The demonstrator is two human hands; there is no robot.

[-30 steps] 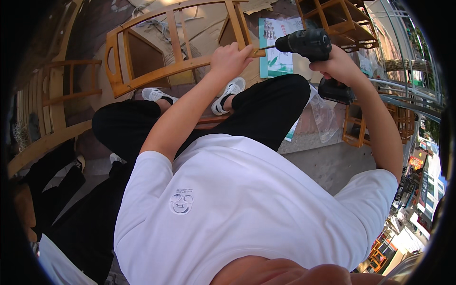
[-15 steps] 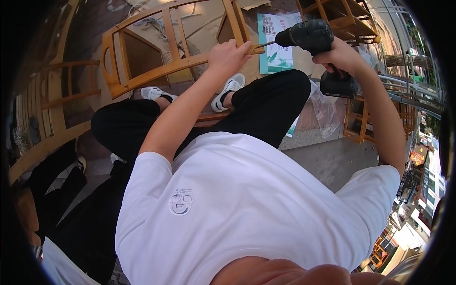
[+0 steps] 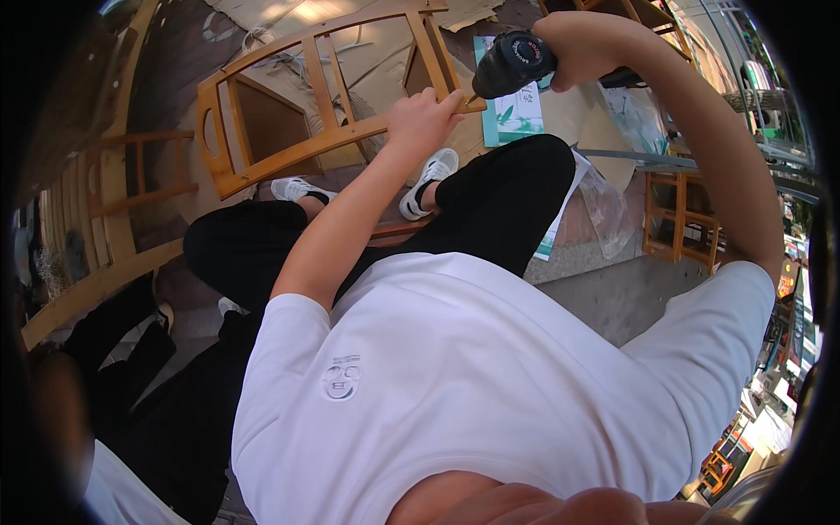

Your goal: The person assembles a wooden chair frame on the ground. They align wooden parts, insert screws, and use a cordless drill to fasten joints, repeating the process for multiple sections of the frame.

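Note:
Honey-coloured wooden furniture frame (image 3: 317, 142), with slats and brown panels, leans across in front of my knees. My left hand (image 3: 423, 121) is closed around its lower rail, near the right end. In my right hand (image 3: 579, 48) is a black cordless drill (image 3: 516, 63), held above and to the right of that end. The drill points down at the rail's end, close beside my left fingertips. A brass-coloured spot shows there under the drill's nose; whether it is a screw or the bit is too small to tell. The drill's handle is mostly hidden.
Beneath the frame lie cardboard sheets (image 3: 367, 52). A green-and-white printed box (image 3: 518, 118) and clear plastic wrap (image 3: 605, 214) lie to the right. More wooden furniture (image 3: 678, 210) stands at the right, beside metal bars. At the left, another person's dark-clothed legs (image 3: 166, 394) are near.
My right hand has moved up and left, swinging the drill from level to pointing down at the rail's end. My left hand keeps its hold; the view has shifted slightly.

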